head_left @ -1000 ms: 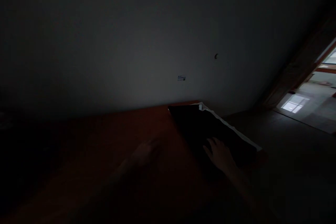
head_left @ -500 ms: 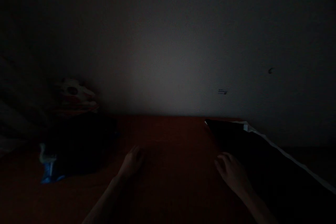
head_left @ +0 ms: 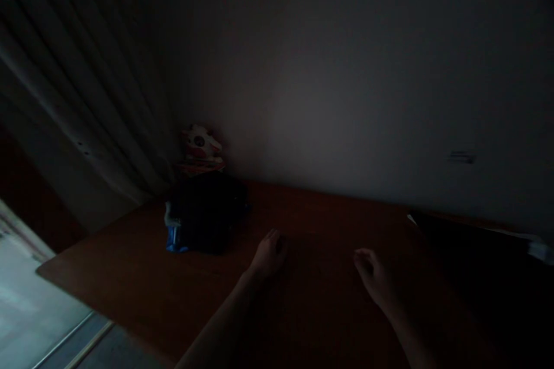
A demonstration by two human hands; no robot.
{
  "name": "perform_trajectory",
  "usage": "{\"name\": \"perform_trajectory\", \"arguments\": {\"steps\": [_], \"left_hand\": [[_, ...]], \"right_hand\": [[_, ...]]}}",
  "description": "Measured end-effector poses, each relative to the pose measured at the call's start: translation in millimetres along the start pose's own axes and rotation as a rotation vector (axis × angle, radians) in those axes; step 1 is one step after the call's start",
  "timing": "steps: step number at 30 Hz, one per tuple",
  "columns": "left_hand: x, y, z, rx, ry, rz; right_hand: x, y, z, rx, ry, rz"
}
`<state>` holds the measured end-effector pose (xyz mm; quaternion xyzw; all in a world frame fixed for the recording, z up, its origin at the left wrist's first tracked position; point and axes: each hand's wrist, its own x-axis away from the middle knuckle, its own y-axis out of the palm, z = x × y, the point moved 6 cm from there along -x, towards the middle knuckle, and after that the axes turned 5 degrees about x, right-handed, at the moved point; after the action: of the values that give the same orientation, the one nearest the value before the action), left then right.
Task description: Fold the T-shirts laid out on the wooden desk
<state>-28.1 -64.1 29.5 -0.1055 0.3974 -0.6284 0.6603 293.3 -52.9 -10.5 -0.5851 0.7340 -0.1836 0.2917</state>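
The scene is very dim. My left hand [head_left: 268, 253] rests on the brown wooden table [head_left: 315, 225], fingers loosely bent and thumb apart, with nothing visible in it. Just beyond it to the left lies a dark bundle [head_left: 208, 210], perhaps cloth or a bag, with a shiny blue corner [head_left: 176, 239]. My right hand [head_left: 375, 277] is at the table's right half, its fingers curved and a gap showing between thumb and forefinger. It appears to hold nothing. To its right lies a large black flat sheet or cover [head_left: 485, 265] with a pale edge.
A cow-like figure [head_left: 201, 141] sits on a small stack [head_left: 199, 166] at the back left, against the wall [head_left: 337, 81]. A curtain [head_left: 99, 86] hangs at the left. The table's left edge drops to a bright floor area [head_left: 38, 305].
My view has turned left, so the bundle, figure and black sheet appear farther right, and the curtain and table's left edge show. My hands have come closer together in view.
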Motion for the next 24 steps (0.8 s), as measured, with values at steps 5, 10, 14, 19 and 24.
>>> {"name": "perform_trajectory", "arguments": {"steps": [5,10,14,19,24], "left_hand": [[1.9,-1.4,0.3,0.030,-0.001,0.026],[6.0,-9.2,-4.2,0.091,-0.008,0.135],[13.5,-14.6,-6.7,0.062,-0.009,0.165],[11.2,-47.4,-16.1,-0.026,-0.005,0.197],[-9.2,-137.7,-45.9,-0.147,-0.142,0.387]], "right_hand": [[2.1,0.2,13.7,-0.091,0.042,0.021],[6.0,4.0,4.4,-0.084,0.010,0.000],[7.9,-0.8,-1.0,-0.109,0.008,0.042],[8.1,-1.7,-0.7,-0.073,0.029,-0.005],[7.3,1.4,1.5,-0.085,0.004,-0.017]]}}
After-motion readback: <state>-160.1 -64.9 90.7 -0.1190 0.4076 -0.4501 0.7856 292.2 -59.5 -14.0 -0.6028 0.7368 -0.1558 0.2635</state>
